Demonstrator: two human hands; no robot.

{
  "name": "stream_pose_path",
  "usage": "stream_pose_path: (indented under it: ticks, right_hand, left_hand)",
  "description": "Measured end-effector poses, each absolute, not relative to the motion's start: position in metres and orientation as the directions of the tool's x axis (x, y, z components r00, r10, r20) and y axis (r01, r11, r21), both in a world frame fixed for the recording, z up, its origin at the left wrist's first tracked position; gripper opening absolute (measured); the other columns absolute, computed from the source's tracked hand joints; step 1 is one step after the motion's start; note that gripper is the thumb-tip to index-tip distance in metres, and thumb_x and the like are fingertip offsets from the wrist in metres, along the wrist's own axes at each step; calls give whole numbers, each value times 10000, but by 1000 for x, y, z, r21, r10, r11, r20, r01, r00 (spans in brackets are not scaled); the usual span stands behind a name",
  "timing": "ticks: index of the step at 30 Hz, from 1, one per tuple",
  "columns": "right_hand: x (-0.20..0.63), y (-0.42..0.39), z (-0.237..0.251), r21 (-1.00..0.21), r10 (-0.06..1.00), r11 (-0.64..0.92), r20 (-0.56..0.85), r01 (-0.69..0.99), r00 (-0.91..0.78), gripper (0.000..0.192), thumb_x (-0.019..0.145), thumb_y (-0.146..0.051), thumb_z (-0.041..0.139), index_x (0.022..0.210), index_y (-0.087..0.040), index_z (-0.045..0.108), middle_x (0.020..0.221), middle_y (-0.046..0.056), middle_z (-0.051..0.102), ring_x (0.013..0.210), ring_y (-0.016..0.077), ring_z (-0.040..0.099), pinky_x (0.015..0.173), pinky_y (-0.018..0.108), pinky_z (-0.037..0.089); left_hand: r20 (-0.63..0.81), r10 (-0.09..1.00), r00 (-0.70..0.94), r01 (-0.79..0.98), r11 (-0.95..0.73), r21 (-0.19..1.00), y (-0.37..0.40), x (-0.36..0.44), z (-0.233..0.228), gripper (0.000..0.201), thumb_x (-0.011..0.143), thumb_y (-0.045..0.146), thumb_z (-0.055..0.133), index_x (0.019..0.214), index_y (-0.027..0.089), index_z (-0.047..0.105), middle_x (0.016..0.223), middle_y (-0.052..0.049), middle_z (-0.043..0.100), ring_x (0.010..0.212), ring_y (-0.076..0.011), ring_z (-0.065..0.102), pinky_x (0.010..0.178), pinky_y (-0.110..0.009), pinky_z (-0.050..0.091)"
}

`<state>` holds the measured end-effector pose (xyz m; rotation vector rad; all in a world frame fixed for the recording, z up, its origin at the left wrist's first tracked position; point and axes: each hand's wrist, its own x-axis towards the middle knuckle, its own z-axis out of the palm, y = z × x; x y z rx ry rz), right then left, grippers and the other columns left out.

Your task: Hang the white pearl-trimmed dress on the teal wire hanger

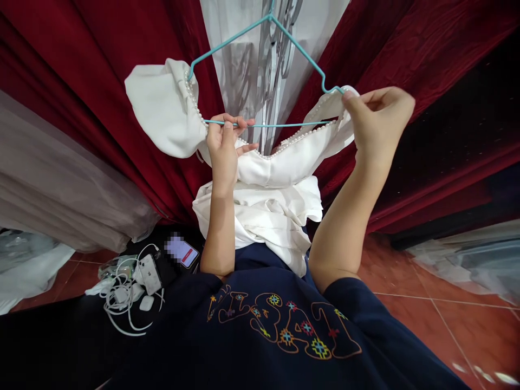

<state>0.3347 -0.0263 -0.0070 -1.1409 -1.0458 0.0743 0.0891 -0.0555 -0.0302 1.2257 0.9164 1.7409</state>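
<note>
A light-blue clothes hanger [298, 45] is up in front of me, hook end at the top edge. On it hangs a white dress [266, 170] with a pearl-trimmed neckline; its left puffed sleeve [156, 103] bulges out and its lower fabric bunches over my lap. My left hand [223, 149] is closed around the hanger's bottom bar, close to the left shoulder of the dress, with some fingers extended. At the hanger's right end, my right hand [377, 116] pinches the dress's right shoulder. The thumb lies by the hanger tip; the other fingertips are partly hidden behind the fabric.
Dark red curtains [162, 135] hang ahead, with a grey sheer drape [69, 168] at left. Beside me on a black surface lie a lit phone [182, 251], a white device [149, 274] and tangled white cables [117, 309]. Pale tulle [471, 260] spreads over the red tiled floor [410, 309] at right.
</note>
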Motion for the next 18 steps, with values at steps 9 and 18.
stream_pose_path:
  ticks: [9,18]
  right_hand:
    - [301,-30,13,-725,567,410,678,553,468,280,766,2,634,562,-162,534,533,-54,383,543,49,317,577,262,229]
    - [273,-45,-24,-774,590,564,622,288,514,222,770,-146,768,769,-191,550,666,-58,494,614,68,452,637,232,376]
  left_hand:
    - [361,903,-234,-206,-409,889,-57,92,-28,109,1066,295,436,980,300,503,1090,-39,708,1211,-208,674,665,-258,632]
    - [379,896,-232,-127,-414,901,-54,90,-31,96,1057,340,435,1000,323,510,1117,-21,709,1218,-185,664,647,-248,635]
